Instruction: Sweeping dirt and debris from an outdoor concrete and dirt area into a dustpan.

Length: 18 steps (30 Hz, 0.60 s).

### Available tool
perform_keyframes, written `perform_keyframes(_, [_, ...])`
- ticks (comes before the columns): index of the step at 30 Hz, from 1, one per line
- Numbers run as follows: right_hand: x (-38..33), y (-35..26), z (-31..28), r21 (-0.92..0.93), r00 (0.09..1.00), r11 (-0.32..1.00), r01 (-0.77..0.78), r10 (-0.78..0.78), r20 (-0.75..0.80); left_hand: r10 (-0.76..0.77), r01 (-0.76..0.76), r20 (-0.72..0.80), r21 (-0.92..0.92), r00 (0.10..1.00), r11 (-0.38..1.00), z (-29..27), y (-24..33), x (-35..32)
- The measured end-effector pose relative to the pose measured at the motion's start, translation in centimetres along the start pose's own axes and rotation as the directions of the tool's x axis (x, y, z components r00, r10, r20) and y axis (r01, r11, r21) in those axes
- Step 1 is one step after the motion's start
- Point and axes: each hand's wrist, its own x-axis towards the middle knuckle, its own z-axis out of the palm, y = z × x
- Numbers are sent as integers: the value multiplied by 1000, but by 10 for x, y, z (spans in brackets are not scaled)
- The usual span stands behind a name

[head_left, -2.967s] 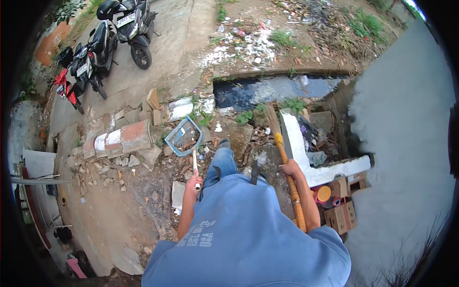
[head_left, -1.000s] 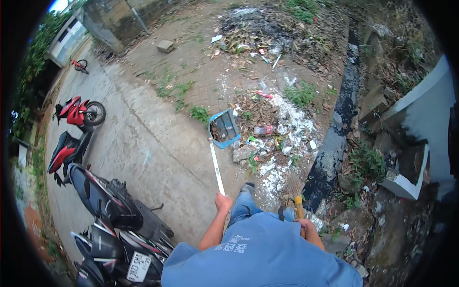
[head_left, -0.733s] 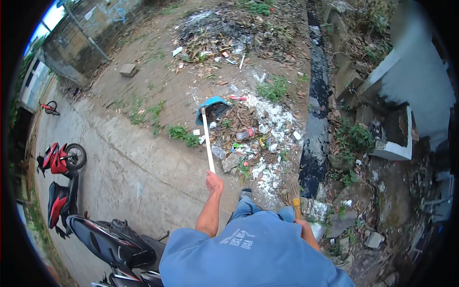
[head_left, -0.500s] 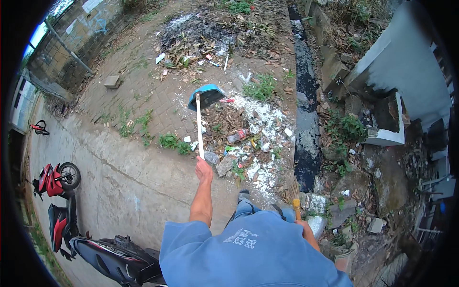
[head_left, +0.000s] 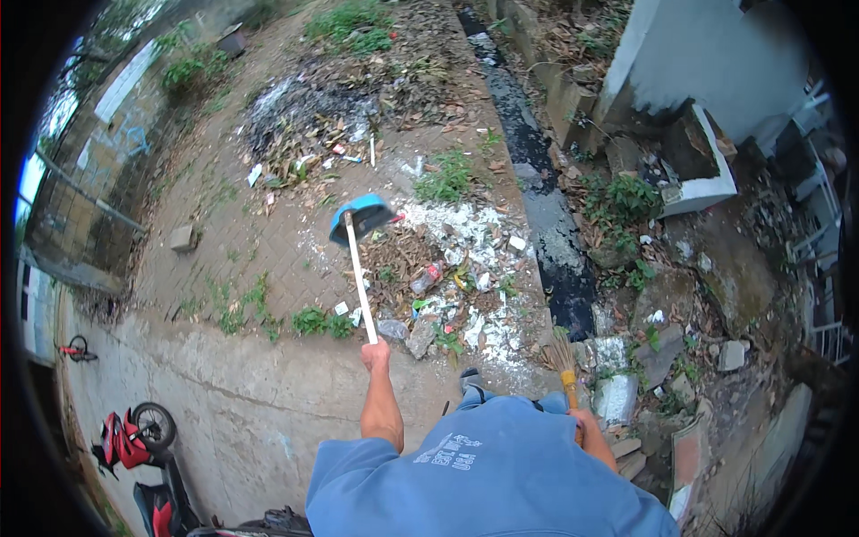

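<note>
My left hand [head_left: 376,353] is closed round the lower end of a long white handle, which belongs to a blue dustpan [head_left: 362,217]. The pan is held out ahead of me, tilted, over the far left edge of a litter heap [head_left: 403,258] of dry leaves and white powder. In that heap lie a clear plastic bottle [head_left: 427,277] with a red label and a crumpled clear plastic piece [head_left: 392,332]. Down at my right side, my right hand [head_left: 587,427] grips a stick broom [head_left: 564,362] by its yellow-bound handle, bristles pointing away from me.
A dark drainage channel [head_left: 537,192] runs along the right of the heap. Farther off lies an ash and leaf pile [head_left: 304,116]. Red motorbikes [head_left: 134,437] stand on the concrete at left. A broken white concrete box [head_left: 702,192] and rubble [head_left: 734,355] lie to the right.
The whole view has shifted and turned, with the scene ahead sliding left and down. Both hands keep their holds on the dustpan and the broom.
</note>
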Motion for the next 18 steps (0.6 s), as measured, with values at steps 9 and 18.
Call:
perform_keyframes(9, [-83, -13, -14, 66, 992, 992, -110, 113, -55, -65, 72, 93, -76, 993, 994, -4, -54, -63])
perform_keyframes(18, [-73, 36, -10, 117, 973, 967, -228, 230, -5, -28, 28, 19, -2, 999, 1000, -5, -70, -126])
